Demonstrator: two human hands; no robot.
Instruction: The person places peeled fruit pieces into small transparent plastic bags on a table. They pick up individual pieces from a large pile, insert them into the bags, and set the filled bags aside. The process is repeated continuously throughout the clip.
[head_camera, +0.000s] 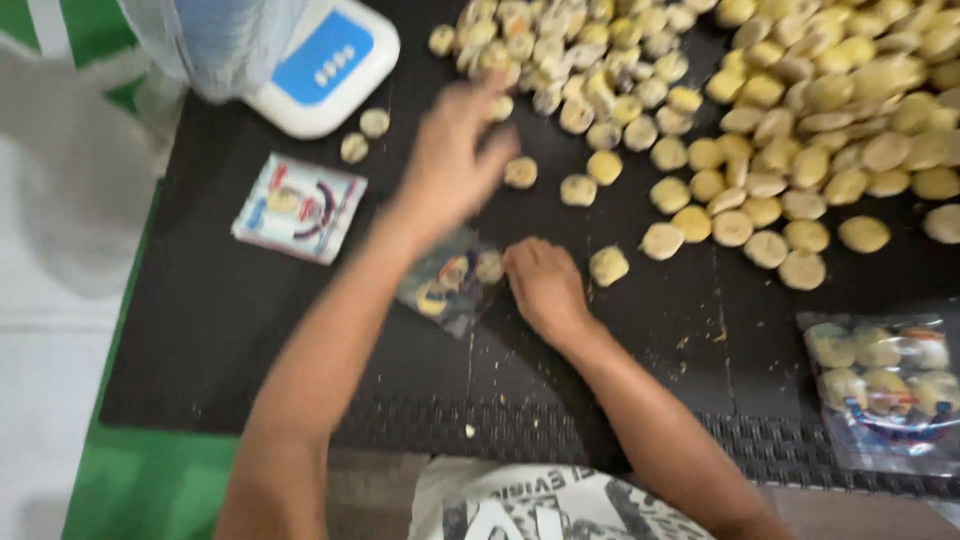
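At ten o'clock from our right hand (545, 285), which pins a small clear plastic pouch (452, 285) to the black surface (200, 320), our left hand (455, 160) hovers, fingers spread apart, beside round yellow cookies (700, 110).

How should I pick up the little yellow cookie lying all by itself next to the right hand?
Probably pinch the lone cookie across its rounded sides, thumb on one edge and a finger on the other, coming straight down from above. It lies flat on the black mat with bare space all around, beside the right hand, so both edges look free. Squeeze gently; crumbs nearby suggest it breaks easily.
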